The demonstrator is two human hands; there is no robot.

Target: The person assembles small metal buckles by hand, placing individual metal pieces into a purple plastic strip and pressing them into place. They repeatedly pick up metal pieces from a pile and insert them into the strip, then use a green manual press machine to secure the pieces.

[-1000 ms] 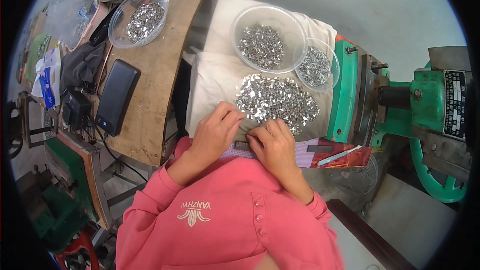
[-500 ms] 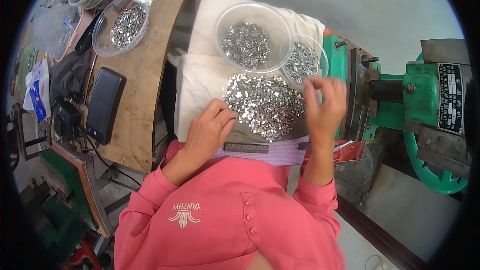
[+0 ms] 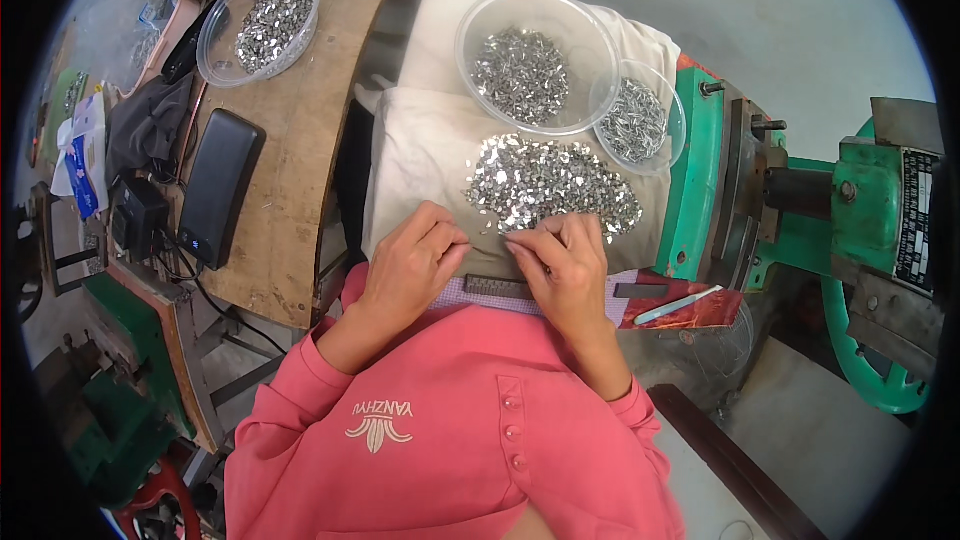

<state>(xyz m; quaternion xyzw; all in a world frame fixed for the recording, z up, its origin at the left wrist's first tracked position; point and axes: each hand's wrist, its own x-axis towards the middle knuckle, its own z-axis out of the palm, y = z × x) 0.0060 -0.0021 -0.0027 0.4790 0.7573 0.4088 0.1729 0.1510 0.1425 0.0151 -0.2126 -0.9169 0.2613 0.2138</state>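
A loose pile of small shiny metal pieces (image 3: pixel 550 185) lies on a cream cloth (image 3: pixel 415 145) in front of me. At the pile's near left side my left hand (image 3: pixel 410 262) is closed in a pinch, fingertips just above the cloth. My right hand (image 3: pixel 568 265) also pinches, at the pile's near edge, its fingertips a short gap from the left ones. Whatever either pinch holds is too small to name. Beyond the pile stands a large clear tub (image 3: pixel 470 65) with more metal pieces. A shallow clear dish (image 3: pixel 676 130) of slender metal pieces sits against its right side.
A dark ruler-like strip (image 3: pixel 497 287) lies near my lap. To the right is a green machine (image 3: pixel 690 190), with a light-blue-handled tool (image 3: pixel 680 305) close by. The wooden table (image 3: pixel 290 180) at left bears a black power bank (image 3: pixel 220 190) and another clear tub (image 3: pixel 210 45).
My right hand has come from beside the shallow dish down and left to near my left hand. The left hand keeps its pinch. The whole view has shifted slightly.
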